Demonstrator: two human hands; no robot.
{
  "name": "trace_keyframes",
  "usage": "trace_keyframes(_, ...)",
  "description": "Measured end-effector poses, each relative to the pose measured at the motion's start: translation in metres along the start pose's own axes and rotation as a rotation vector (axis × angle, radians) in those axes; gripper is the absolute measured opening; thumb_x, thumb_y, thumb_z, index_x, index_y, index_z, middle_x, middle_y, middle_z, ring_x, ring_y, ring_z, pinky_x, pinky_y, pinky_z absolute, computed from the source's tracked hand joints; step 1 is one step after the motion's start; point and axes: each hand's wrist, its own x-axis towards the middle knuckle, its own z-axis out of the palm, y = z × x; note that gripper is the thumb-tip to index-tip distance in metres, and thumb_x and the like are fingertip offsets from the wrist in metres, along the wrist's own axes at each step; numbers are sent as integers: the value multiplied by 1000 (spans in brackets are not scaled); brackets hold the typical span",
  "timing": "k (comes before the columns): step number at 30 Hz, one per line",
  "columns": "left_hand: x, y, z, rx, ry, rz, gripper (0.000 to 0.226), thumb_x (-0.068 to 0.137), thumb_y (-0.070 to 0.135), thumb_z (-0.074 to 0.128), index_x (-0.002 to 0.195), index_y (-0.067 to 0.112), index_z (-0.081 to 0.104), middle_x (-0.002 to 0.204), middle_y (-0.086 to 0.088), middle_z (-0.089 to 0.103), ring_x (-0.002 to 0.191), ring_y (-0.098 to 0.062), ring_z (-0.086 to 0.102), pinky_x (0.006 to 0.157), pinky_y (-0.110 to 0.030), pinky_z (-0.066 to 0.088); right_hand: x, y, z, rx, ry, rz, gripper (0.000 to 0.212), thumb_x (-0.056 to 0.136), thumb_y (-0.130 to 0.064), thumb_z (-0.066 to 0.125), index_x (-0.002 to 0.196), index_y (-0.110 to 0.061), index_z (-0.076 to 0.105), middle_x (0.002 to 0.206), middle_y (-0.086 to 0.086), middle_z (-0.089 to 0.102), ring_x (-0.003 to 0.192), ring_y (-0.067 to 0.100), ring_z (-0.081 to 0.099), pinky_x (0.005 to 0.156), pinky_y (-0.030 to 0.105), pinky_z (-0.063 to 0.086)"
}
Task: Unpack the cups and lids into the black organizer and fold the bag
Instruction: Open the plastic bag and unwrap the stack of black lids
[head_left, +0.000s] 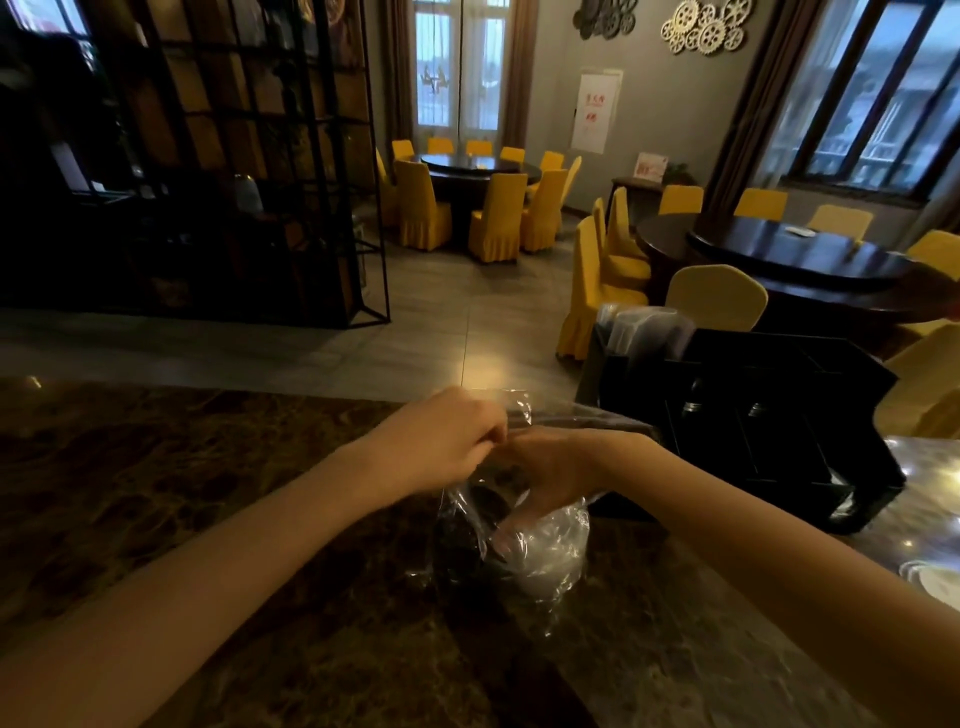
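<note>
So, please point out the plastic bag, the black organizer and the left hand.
plastic bag (545, 551): head view, its clear lower side.
black organizer (779, 426): head view, its dark inner part.
left hand (447, 436): head view, back of the hand.

Bare countertop (182, 493) lay open left of the hands, while the black organizer (779, 415) blocked their right.

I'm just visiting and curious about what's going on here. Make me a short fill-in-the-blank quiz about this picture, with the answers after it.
1. The right hand reaches down into a clear plastic ____.
2. The left hand pinches the bag at its ____ edge.
3. The black organizer stands to the ____ of the bag.
4. The chairs around the far round table wear ____ covers.

Missing words: bag; top; right; yellow
</note>
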Motion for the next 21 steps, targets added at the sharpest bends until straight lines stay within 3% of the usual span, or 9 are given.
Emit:
trace_keyframes(3,8,-11,8,46,-193,6,19,95,32,65,113,30,71,102,14,67,82,3,60,79,-21,51,-7,0,-5,-133,-8,-8,75,87,-51,78,152,-26,48,154,1,50,138,22,48,120,43,37)
trace_keyframes(6,9,-14,17,119,-389,-32,33,99,50,52,128,38,62,122,4,59,106,-13,56,91,-33,48,-9,-2,-9,-143,9,-63,72,86,-49,80,148,-23,53,152,2,54,139,22,50,119,40,36)
trace_keyframes(8,8,-13,23,252,-501,-19,41,98,61,42,135,47,54,132,4,52,124,-23,39,107,-50,32,-4,-1,-7,-126,35,-72,66,87,-48,81,143,-22,57,146,2,59,133,21,55,118,43,42)
trace_keyframes(10,6,-10,27,376,-555,5,48,99,64,36,128,38,63,135,2,52,134,-28,30,116,-59,17,2,-1,-3,-109,40,-55,68,86,-50,81,144,-25,56,147,1,58,131,21,55,115,47,44)
trace_keyframes(13,3,-10,27,464,-425,16,54,102,60,32,108,22,71,121,-1,60,122,-23,46,111,-51,31,10,4,3,-70,17,-32,81,82,-56,82,151,-29,49,155,-2,52,140,22,49,119,47,39)
trace_keyframes(16,-9,-20,34,314,-292,15,48,103,55,40,102,18,70,109,2,61,101,-13,57,94,-32,49,14,12,10,20,-5,-21,95,77,-53,87,157,-33,39,160,-3,45,144,22,44,122,49,35)
trace_keyframes(19,-22,-31,47,145,-249,-36,38,96,55,56,99,20,69,107,8,54,86,-3,56,71,-17,45,21,15,18,53,6,-37,110,69,-55,92,159,-36,31,163,-6,39,147,19,37,121,39,29)
trace_keyframes(21,-25,-37,57,89,-227,-66,34,89,58,65,96,24,65,105,12,53,83,-2,55,65,-14,40,28,15,24,55,9,-47,107,72,-50,92,159,-33,32,164,-5,38,148,20,36,121,40,28)
